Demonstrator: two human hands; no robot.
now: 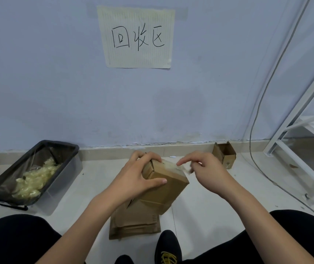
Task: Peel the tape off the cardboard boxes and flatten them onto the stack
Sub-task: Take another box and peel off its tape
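My left hand (140,178) grips a small brown cardboard box (168,187) from its left end, fingers over the top and thumb across the front face. The box is tilted and held above a stack of flattened cardboard (135,223) on the floor. A strip of clear tape (182,167) runs along the box's upper right edge. My right hand (202,170) pinches the loose end of that tape just right of the box. Another small open cardboard box (224,154) stands by the wall at the right.
A dark plastic bin (60,168) lined with clear film holds crumpled yellowish tape (36,178) at the left. A white metal rack (293,149) and a grey cable (255,119) stand at the right. A paper sign (137,37) hangs on the wall. My shoes (167,248) are below the stack.
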